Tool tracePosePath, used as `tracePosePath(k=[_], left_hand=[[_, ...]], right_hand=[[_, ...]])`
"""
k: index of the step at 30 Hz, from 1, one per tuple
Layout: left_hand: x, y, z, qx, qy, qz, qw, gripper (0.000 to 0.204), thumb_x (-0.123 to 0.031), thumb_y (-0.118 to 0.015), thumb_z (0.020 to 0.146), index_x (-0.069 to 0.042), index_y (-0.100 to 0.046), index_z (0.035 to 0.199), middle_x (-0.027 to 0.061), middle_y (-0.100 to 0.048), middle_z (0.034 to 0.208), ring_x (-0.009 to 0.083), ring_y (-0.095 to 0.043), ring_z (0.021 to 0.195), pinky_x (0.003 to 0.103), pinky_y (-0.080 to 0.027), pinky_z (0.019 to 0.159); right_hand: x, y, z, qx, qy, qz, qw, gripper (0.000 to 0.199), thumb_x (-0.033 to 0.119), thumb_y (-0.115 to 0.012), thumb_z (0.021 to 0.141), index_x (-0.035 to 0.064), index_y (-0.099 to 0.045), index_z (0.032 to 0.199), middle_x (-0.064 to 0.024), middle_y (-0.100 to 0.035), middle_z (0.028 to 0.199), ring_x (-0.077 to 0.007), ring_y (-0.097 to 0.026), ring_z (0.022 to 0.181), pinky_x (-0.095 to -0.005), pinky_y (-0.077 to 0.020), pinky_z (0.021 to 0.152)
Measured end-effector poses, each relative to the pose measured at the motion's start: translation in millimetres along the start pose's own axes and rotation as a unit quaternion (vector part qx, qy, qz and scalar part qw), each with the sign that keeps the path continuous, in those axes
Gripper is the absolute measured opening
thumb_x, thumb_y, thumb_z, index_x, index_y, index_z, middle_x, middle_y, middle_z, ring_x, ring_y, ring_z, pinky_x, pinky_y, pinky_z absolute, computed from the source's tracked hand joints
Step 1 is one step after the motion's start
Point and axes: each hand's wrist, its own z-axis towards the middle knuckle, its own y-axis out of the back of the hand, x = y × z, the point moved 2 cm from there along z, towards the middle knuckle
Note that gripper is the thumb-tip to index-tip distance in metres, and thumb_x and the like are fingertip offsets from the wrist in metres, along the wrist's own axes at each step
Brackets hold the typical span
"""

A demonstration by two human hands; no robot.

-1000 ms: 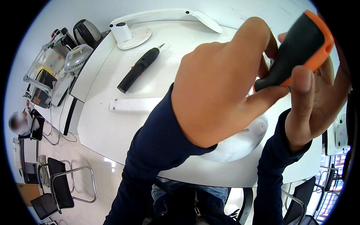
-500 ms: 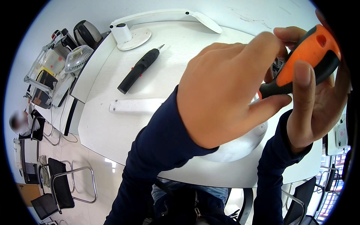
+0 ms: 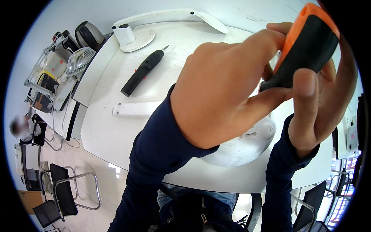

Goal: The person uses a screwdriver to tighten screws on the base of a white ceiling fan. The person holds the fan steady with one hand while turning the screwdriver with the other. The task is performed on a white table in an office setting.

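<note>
Up at the right, I hold a screwdriver (image 3: 305, 50) with a thick orange and black handle, tilted above the table. My left hand (image 3: 228, 85) is closed round its narrow neck, and the shaft is hidden behind the fingers. Thumb and fingers of my right hand (image 3: 317, 100) grip the handle from the other side. Below my hands, a rounded white shell (image 3: 247, 145) with a slot and small holes rests on the table. A white bar (image 3: 135, 109) lies to its left, partly covered by my left sleeve.
On the white table (image 3: 104, 135) lies a black electric screwdriver (image 3: 143, 73). A white desk lamp (image 3: 137, 40) stands at the back, its arm stretching right. At the left are a wire-caged heater (image 3: 80, 61), a kettle (image 3: 89, 34), chairs (image 3: 63, 189) and a seated person (image 3: 23, 127).
The screwdriver has turned in my hands, so its black side now faces me instead of the orange. Both hands have shifted slightly left, uncovering more of the white shell.
</note>
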Motion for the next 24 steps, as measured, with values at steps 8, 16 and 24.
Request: tracePosePath(k=[8,16,24], left_hand=[[-16,7,-3,0.077,0.011,0.018,0.997,0.035,-0.01,-0.064,0.076,0.0,-0.044,0.103,0.0153,-0.061,0.068,0.0331,-0.059,0.058,0.037,-0.044,0.05],[-19,4,3,-0.035,0.041,0.061,0.997,0.049,-0.016,-0.073,0.066,-0.002,-0.044,0.102,0.0112,-0.061,0.073,0.0301,-0.06,0.06,0.033,-0.046,0.052],[1,-1,-1,-0.031,-0.037,0.046,0.998,0.047,-0.015,-0.073,0.066,-0.003,-0.047,0.102,0.0121,-0.061,0.071,0.0311,-0.061,0.06,0.033,-0.046,0.051]], right_hand=[[1,-2,3,-0.001,0.0,0.004,1.0,0.063,0.036,-0.059,0.083,0.0059,-0.031,0.13,-0.0243,-0.059,0.1,-0.0314,-0.064,0.083,-0.0416,-0.0526,0.075],[-1,-1,3,0.001,0.0,-0.001,1.0,0.063,0.036,-0.059,0.083,0.0064,-0.031,0.13,-0.0244,-0.059,0.1,-0.0312,-0.064,0.083,-0.0415,-0.0525,0.075],[0,-2,1,0.004,0.002,-0.002,1.0,0.063,0.037,-0.059,0.082,0.0068,-0.031,0.13,-0.0246,-0.059,0.1,-0.0311,-0.064,0.083,-0.0414,-0.0525,0.075]])
